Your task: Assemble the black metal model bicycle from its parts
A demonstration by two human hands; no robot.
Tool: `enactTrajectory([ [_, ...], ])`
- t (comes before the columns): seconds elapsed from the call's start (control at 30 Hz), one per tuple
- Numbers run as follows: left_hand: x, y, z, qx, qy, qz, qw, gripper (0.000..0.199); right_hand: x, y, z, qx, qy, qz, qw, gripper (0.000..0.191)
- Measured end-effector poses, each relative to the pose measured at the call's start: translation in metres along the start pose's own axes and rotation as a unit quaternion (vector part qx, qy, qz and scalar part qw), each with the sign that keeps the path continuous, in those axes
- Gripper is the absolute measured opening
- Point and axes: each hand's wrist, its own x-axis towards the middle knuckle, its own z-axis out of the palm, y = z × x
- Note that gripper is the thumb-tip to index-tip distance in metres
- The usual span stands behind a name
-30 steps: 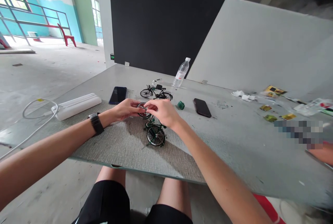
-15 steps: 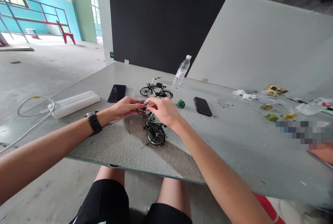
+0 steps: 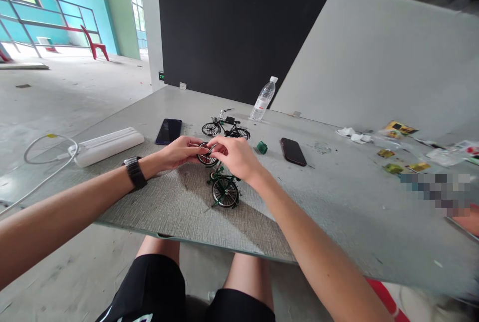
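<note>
A small green model bicycle (image 3: 225,192) is on the textured mat in front of me, its rear wheel toward me and its black-rimmed front wheel (image 3: 207,159) between my hands. With thumb and fingers, my left hand (image 3: 182,152) grips that front wheel from the left; the wrist wears a dark watch. My right hand (image 3: 237,157) pinches near the wheel's hub from the right, and its palm hides part of the frame and handlebar. What exactly its fingertips hold is too small to make out. Just beyond, a black model bicycle (image 3: 226,128) stands upright.
A green lump (image 3: 261,148) and a dark phone (image 3: 293,152) lie to the right; another phone (image 3: 168,132) and a white power strip (image 3: 109,146) to the left. Behind stands a water bottle (image 3: 263,100). Wrappers (image 3: 398,130) and a co-worker's hand (image 3: 464,218) are far right.
My hands keep their hold at the front wheel, with only slight finger movement. The whole view has shifted a little.
</note>
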Motion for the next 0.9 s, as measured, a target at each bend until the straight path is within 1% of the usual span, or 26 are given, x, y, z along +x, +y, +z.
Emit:
enactTrajectory([
  [0.07,0.000,0.001,0.001,-0.003,0.001,-0.005,1.000,0.019,0.002,0.003,-0.009,0.025,0.018,0.000,1.000,0.014],
  [0.1,0.000,0.001,0.001,-0.004,0.001,-0.008,1.000,0.020,0.002,0.006,-0.016,0.032,0.041,0.001,0.999,0.014],
  [0.13,-0.001,0.002,0.002,-0.006,0.003,-0.011,1.000,0.021,0.003,0.012,-0.024,0.030,0.080,0.005,0.996,0.015],
  [0.2,-0.001,0.003,0.002,-0.007,0.005,-0.018,1.000,0.022,0.002,0.028,-0.041,-0.019,0.162,0.018,0.986,0.021],
  [0.23,-0.001,0.003,0.003,-0.008,0.007,-0.021,1.000,0.022,0.000,0.038,-0.049,-0.049,0.182,0.025,0.982,0.022],
  [0.27,-0.001,0.003,0.003,-0.009,0.008,-0.025,1.000,0.022,-0.002,0.049,-0.055,-0.081,0.189,0.036,0.978,0.022],
  [0.3,-0.001,0.003,0.003,-0.008,0.010,-0.029,1.000,0.023,-0.005,0.061,-0.060,-0.109,0.180,0.046,0.977,0.020],
  [0.33,-0.001,0.003,0.002,-0.007,0.012,-0.032,0.999,0.023,-0.008,0.072,-0.063,-0.130,0.159,0.056,0.977,0.018],
  [0.37,0.000,0.003,0.002,-0.005,0.014,-0.036,0.999,0.023,-0.011,0.082,-0.064,-0.148,0.123,0.069,0.979,0.017],
  [0.43,0.000,0.002,0.001,-0.004,0.018,-0.041,0.999,0.024,-0.015,0.097,-0.061,-0.180,0.076,0.089,0.977,0.014],
  [0.5,0.001,0.001,0.000,-0.008,0.021,-0.042,0.999,0.024,-0.016,0.105,-0.054,-0.193,0.038,0.101,0.975,0.011],
  [0.6,0.001,0.000,0.001,-0.012,0.021,-0.042,0.999,0.023,-0.011,0.107,-0.040,-0.187,0.002,0.107,0.977,0.010],
  [0.73,0.000,0.001,0.002,-0.011,0.017,-0.041,0.999,0.023,-0.003,0.102,-0.024,-0.194,-0.015,0.122,0.973,0.008],
  [0.9,0.000,0.001,0.001,-0.001,0.012,-0.035,0.999,0.025,0.001,0.095,-0.019,-0.224,-0.027,0.134,0.965,0.009],
])
